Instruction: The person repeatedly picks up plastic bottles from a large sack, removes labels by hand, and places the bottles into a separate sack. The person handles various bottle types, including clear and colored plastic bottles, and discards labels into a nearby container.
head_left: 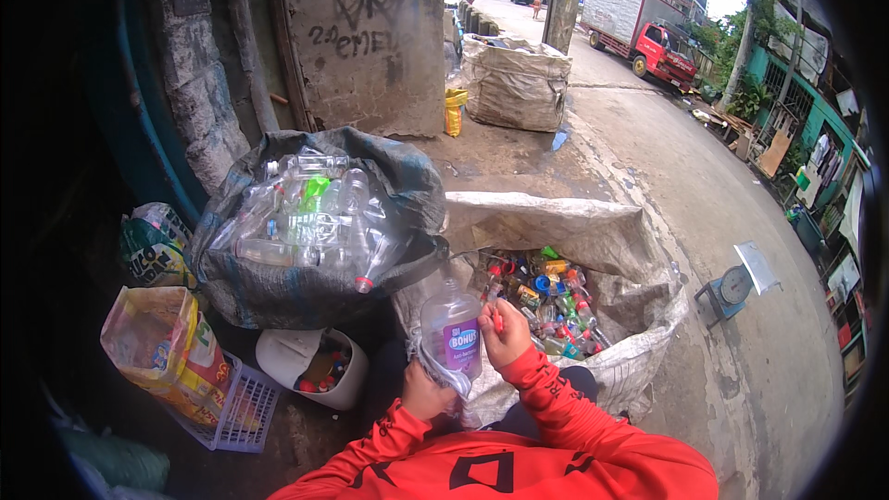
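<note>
My left hand (429,393) is closed around the lower side of a clear plastic bottle (451,310) with a purple label, held upright in front of me. Just right of it, my right hand (507,338) is closed on a small red object (498,322); its kind is mostly hidden by the fingers. Beyond my hands, a large whitish woven sack (639,352) lies wide open, with many mixed bottles and coloured caps (556,301) inside. To the left, a dark grey sack (250,301) bulges with clear empty plastic bottles (315,213).
A white container (347,395) with caps inside stands at my left, beside a purple-blue plastic crate (243,407) and a yellow-red bag (167,338). A weighing scale (734,287) stands on the right. Farther off are a full bulk bag (519,93) and a red truck (657,46).
</note>
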Motion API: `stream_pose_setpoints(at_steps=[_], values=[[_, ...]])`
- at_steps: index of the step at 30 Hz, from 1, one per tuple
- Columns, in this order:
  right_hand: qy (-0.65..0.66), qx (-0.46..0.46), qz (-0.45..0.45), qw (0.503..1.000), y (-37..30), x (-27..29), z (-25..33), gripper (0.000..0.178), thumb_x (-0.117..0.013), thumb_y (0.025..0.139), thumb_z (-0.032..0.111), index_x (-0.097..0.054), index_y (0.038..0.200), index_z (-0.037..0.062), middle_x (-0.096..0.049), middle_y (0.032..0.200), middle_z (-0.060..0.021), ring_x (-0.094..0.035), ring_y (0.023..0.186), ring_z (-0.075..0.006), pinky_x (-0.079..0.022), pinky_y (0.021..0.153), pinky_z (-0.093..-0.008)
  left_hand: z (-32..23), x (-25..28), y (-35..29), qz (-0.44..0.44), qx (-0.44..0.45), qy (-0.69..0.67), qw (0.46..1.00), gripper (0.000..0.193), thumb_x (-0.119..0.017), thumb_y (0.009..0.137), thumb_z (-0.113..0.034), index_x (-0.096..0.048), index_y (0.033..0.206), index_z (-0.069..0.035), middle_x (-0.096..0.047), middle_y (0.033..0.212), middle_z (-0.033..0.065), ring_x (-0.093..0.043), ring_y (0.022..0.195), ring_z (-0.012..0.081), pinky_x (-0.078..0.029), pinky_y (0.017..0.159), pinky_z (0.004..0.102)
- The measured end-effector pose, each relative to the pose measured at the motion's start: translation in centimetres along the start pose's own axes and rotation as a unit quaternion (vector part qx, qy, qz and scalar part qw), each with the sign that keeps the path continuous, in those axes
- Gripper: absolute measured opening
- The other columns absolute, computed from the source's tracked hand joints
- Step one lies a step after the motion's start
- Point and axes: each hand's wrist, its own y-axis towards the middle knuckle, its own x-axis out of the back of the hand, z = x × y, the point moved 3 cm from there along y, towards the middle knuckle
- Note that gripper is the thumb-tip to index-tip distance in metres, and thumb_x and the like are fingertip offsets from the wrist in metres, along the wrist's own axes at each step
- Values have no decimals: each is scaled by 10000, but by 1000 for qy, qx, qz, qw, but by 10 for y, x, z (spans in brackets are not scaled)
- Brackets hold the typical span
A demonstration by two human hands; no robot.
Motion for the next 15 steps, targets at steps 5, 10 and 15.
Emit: stream_pose_setpoints(at_steps=[5,10,15], values=[[-1,-6,0,1000,-4,-2,-5,135,-547,837,121,-503,846,-7,-524,764,-181,-526,725,-364,-422,655,-380,3,-2,0,-3,5,1,1000,606,-762,576,-204,-514,1078,28,-629,945,193,-633,874,333,-497,767,386],[-84,20,137,987,10,-1,17,124,-548,820,116,-518,874,9,-551,820,-178,-565,798,-361,-452,687,-404,18,0,5,-28,26,-9,999,597,-764,574,-208,-519,1064,30,-627,945,198,-626,879,345,-492,774,387],[-384,102,330,856,99,27,105,226,-578,789,231,-562,934,60,-626,871,-151,-633,797,-317,-500,649,-418,36,-3,0,-5,69,13,998,553,-735,617,-194,-530,1090,4,-637,970,130,-627,886,249,-486,795,343]])
